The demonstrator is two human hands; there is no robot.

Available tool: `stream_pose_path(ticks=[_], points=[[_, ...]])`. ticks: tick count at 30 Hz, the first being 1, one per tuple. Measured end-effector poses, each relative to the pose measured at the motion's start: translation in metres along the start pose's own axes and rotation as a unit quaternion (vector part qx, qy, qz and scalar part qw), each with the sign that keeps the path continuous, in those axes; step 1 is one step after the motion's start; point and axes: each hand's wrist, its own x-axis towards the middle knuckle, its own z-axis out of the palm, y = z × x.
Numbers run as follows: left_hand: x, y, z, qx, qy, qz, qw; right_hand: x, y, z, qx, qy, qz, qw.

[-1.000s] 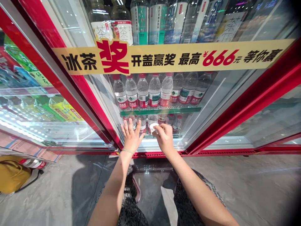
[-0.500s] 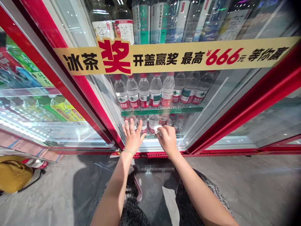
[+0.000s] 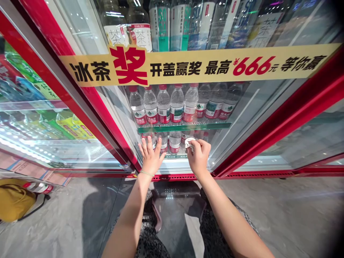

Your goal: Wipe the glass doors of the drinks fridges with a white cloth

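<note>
My left hand [image 3: 151,155] lies with its fingers spread against the lower part of the glass door [image 3: 172,166] of a drinks cooler. To its right, my right hand [image 3: 199,154] pinches a small crumpled white wipe [image 3: 189,142] at the glass. Behind the pane, several water bottles [image 3: 176,105] with red caps and red-and-white labels stand on a shelf with a green front edge [image 3: 185,127]. More bottles are on the level below, partly hidden by my hands. A yellow strip [image 3: 199,64] with black and red characters crosses the door above.
Red door frames [image 3: 268,118] run along both sides. Larger bottles [image 3: 180,25] fill the upper shelf. On the grey floor at the left are a yellow bag [image 3: 16,200] and a bottle [image 3: 40,187]. A white sheet [image 3: 195,233] lies between my legs.
My right hand has moved a little to the right with the white wipe, and more of the wipe shows. My left hand has stayed nearly in place.
</note>
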Motion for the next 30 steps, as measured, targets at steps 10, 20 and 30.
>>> stream_pose_path(ticks=[10,20,30], points=[[-0.0008,-0.0008,0.0001,-0.002,0.006,0.013,1.000,-0.0036,0.0005,-0.0002,-0.003,-0.022,-0.039,0.999],[-0.0008,-0.0018,0.0024,0.023,0.042,0.035,0.998,0.0005,0.0000,-0.0007,-0.003,-0.033,-0.048,0.998],[-0.0014,-0.0025,0.0034,0.006,0.022,0.020,1.000,-0.0018,0.0008,0.0001,-0.024,-0.047,-0.085,0.995]])
